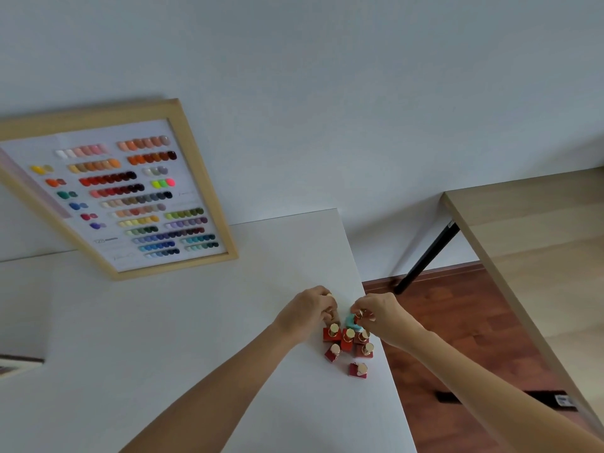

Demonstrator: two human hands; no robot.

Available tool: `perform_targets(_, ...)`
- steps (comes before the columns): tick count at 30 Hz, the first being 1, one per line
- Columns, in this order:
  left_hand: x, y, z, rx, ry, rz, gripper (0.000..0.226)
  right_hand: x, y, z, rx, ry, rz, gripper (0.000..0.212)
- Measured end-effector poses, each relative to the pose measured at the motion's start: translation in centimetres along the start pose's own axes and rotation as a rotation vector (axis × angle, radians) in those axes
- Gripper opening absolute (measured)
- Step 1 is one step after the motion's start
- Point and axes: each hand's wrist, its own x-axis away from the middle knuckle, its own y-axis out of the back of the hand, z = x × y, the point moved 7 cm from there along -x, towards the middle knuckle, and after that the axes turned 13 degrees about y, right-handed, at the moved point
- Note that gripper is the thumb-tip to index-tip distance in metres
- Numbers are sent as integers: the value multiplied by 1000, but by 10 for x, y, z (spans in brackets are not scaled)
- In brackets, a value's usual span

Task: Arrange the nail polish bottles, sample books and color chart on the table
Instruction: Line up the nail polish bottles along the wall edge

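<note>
From the head camera, both hands work at a cluster of red nail polish bottles (pixel 348 346) near the right edge of the white table (pixel 196 322). The left hand (pixel 310 310) has its grip pinched on a gold-capped bottle; the right hand (pixel 380 313) pinches another beside a turquoise bottle (pixel 351 321). The framed color chart (pixel 121 191) leans against the wall.

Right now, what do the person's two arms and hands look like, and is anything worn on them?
Both forearms are bare, with no sleeves in view. No watch, bracelet or glove shows on the left hand or the right hand. Whether a ring is worn is too small to tell.
</note>
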Motion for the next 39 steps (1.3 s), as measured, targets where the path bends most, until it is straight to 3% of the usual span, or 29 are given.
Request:
perform_targets(7, -20, 20, 18, 40, 50, 11, 18, -23, 22, -9, -36, -22, -66, 23)
perform_targets(20, -126, 93, 45, 29, 127, -107, 17, -141, 91, -39, 3, -13, -219, 25)
perform_targets(33, -205, 100, 55, -63, 106, -117, 22, -222, 107, -71, 61, 71, -216, 28)
perform_targets(39, -212, 103, 51, -63, 86, -192, 25, -234, 102, -77, -6, 93, -275, 29)
